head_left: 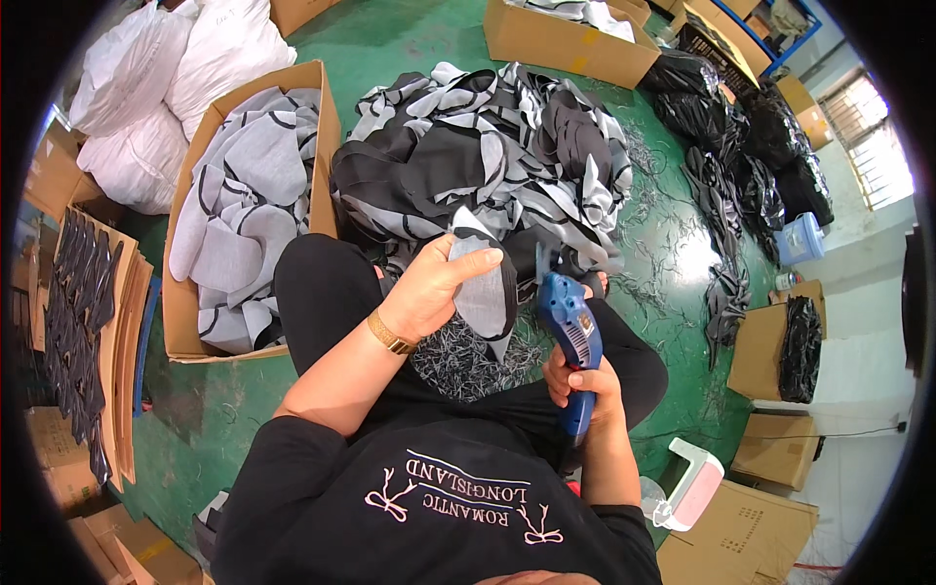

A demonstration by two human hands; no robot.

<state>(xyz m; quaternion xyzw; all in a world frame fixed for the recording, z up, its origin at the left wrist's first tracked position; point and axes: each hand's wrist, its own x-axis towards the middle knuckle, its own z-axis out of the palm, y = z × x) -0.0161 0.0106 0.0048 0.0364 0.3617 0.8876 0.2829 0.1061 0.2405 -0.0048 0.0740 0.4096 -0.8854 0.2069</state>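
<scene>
My left hand (421,292) pinches a curved grey fabric piece (482,300) with a black edge, thumb laid across its upper part. In my right hand (593,387) is a blue electric fabric cutter (565,310), fingers wrapped round its handle. The cutter's head points away from me, just right of the fabric and apart from it. Between my legs lies a heap of thin grey and black trimmings (466,369). Beyond my hands spreads a large pile of grey and black fabric pieces (429,161).
An open cardboard box (330,146) of grey pieces stands at my left, near white sacks (132,83). Another box (565,49) is at the far side. Black plastic bags (775,127) line the right, with a white and pink object (694,487) nearer me.
</scene>
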